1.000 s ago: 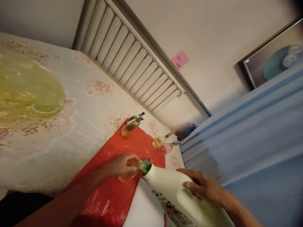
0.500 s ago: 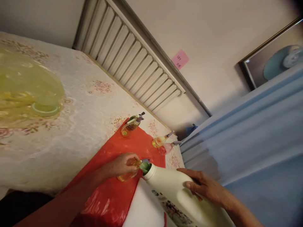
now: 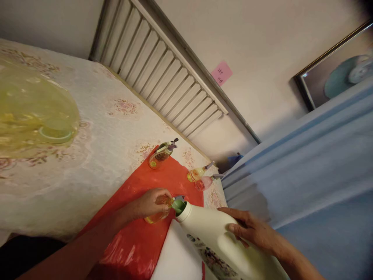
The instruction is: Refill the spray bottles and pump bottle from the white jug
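My left hand (image 3: 153, 204) is closed around the neck of a small clear bottle (image 3: 157, 217) with amber-tinted liquid. In my right hand (image 3: 252, 229) is a large cream-coloured detergent jug (image 3: 217, 223), tilted so that its mouth with a green spout (image 3: 178, 206) meets the small bottle's opening. Whether liquid is flowing I cannot tell. The small bottle is over a red plastic sheet (image 3: 140, 190). Behind the spout a grey piece (image 3: 179, 198) shows in part.
A dark-labelled spray bottle (image 3: 159, 156) stands on the red sheet's far corner. Beyond it are a yellow bottle (image 3: 196, 174) and a pink bottle (image 3: 203, 183). A big yellow-green translucent container (image 3: 32, 93) occupies the left of the flowered tablecloth (image 3: 101, 136). A blue curtain (image 3: 314, 175) hangs at right.
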### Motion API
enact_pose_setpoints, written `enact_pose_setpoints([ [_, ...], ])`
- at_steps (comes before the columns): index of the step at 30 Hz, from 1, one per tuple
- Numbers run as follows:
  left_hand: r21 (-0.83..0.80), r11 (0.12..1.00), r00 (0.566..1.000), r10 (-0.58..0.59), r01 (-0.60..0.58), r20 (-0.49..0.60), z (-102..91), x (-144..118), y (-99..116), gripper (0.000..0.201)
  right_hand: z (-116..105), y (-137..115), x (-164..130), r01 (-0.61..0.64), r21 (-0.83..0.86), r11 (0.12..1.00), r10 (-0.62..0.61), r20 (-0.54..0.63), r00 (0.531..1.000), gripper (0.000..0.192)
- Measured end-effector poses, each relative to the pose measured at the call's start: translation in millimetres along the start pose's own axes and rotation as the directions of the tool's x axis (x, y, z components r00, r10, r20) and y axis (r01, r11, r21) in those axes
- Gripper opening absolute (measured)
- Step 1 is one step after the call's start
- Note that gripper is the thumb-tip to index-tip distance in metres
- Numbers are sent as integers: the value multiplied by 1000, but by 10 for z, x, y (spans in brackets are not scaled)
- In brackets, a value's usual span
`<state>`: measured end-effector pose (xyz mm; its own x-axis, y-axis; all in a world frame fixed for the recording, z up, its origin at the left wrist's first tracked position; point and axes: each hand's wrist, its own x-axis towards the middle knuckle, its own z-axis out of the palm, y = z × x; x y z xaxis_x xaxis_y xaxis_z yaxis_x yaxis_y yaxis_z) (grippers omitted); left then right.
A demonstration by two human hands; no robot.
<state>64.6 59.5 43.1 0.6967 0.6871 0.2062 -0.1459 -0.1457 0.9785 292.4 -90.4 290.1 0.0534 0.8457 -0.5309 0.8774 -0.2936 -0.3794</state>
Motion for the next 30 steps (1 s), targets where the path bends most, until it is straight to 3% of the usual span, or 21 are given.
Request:
enact_pose_setpoints([
  [21,9,1000,1000,3,-3,-6,5,6,-46,26,5,-15,0,-15,3,1000,15,-16,1000,72],
  [30,0,1000,1000,-8,8,-4,-5,5,-3,24,30,12,-10,42,42,998,-41,-12,999,60],
])
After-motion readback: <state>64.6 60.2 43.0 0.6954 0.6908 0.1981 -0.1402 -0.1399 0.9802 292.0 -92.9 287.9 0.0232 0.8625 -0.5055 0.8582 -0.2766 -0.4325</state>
